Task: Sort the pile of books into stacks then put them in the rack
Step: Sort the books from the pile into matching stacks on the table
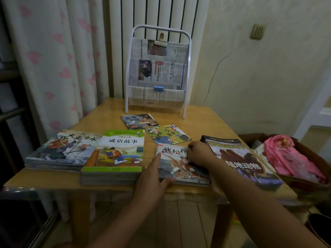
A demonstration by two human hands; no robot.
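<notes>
- Wooden table (197, 111) carries four stacks of books along its near edge, with a white rack (157, 68) standing upright at the far side, its newspaper-lined pockets facing the person.
- Both hands work on the tiger-cover stack (180, 169), the third stack from the left, sitting directly in front of the body.
- Left hand (152, 178) lies against that stack's left edge with fingers straight and fairly flat, and the thumb reaches round the near left corner; it presses more than it grips.
- Right hand (197, 153) rests on the top cover near the far right corner, fingers curled as if pinching or squaring the covers; I cannot tell whether it actually holds a book edge.
- Long axis of the stack runs near-to-far, roughly in line with the rack, which lies straight beyond it across the table.
- Two loose thin books, one (139, 121) just in front of the rack and another (167, 134) nearer and to its right, lie between the stack and the rack, so any carry to the far side passes over them.
- Left of the hands sit the green-cover stack (116, 154) and the grey-cover stack (62, 149); the camel-cover stack (238, 158) lies to the right, touching or nearly touching the right wrist.
- Sorting looks nearly finished, judging by the two loose books; the right hand is nearer to both.
</notes>
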